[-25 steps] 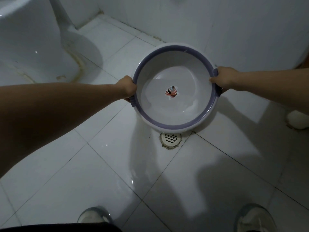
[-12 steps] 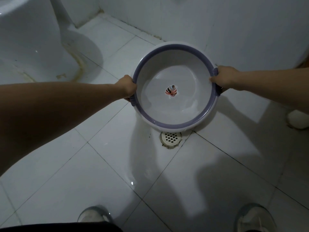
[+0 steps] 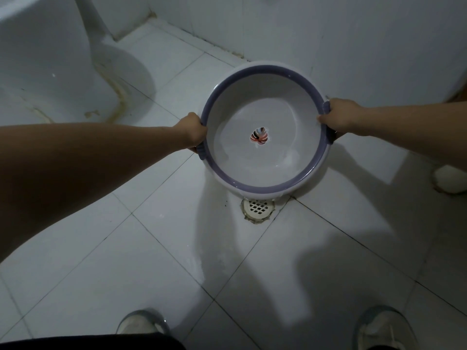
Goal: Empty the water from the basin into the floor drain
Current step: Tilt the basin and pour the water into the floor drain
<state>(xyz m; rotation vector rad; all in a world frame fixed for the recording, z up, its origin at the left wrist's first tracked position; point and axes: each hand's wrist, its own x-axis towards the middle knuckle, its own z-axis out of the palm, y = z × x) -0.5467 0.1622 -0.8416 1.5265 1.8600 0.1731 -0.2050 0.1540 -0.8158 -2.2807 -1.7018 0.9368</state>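
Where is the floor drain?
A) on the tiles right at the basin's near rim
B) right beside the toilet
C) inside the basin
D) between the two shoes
A: the floor drain shows on the tiles right at the near rim of the basin, which the left hand and right hand grip by its sides.

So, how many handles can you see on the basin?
2: the left handle in the left hand, the right handle in the right hand, on opposite sides of the basin.
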